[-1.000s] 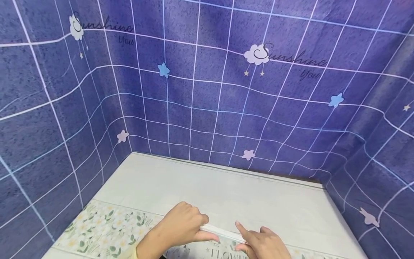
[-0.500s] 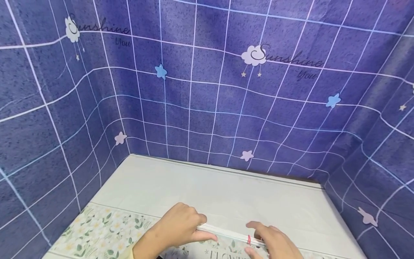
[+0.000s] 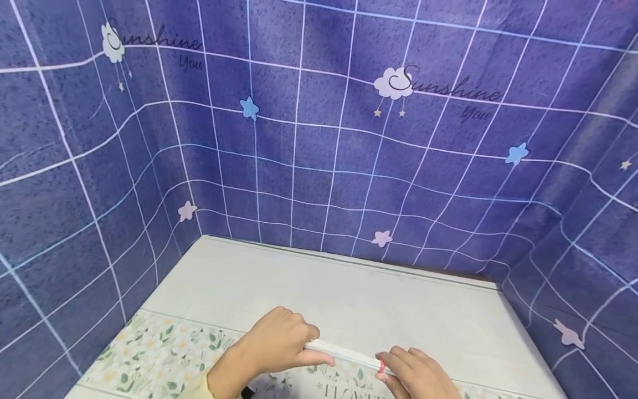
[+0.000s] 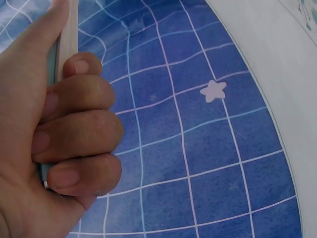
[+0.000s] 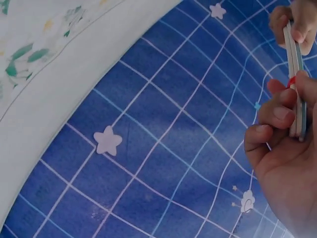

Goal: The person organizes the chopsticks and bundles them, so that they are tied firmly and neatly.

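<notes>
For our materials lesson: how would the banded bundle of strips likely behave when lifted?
The bundle seems stiff, spanning straight between left hand and right hand; likely light, being slim. It might slide apart: only one red band shows.

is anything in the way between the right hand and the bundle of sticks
Nothing visible is: the right hand holds one end of the bundle of sticks directly, and the left hand grips the other. A red band sits on the bundle beside the right hand, without blocking its hold.
</notes>
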{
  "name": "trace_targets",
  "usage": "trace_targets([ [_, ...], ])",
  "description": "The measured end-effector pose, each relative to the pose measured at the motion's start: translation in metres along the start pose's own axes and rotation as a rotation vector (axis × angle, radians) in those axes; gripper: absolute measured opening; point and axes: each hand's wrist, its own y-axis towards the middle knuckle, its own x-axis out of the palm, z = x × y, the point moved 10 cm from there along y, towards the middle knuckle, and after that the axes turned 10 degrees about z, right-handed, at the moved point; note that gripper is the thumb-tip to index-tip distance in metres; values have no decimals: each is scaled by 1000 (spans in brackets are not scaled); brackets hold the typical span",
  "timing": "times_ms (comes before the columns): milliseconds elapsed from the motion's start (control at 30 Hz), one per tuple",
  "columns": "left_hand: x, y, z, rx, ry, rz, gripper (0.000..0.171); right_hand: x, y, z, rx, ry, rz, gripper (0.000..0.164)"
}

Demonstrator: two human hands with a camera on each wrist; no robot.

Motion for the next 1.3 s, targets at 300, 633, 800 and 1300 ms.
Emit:
trace_targets([
  [300,10,-3,12,5,29,-36,62,12,4,-15,-44,-25,55,51],
  [633,8,-3,10,-1,5,0,65,7,-4,7,294,201,-174,40],
  [800,2,-1,7,-5,-18,1,66,-3,-1,4,141,74,-139,19],
  [1300,3,-4,8,-13,-84,-38,62,-5,8,-16,-99,-126,115,52],
])
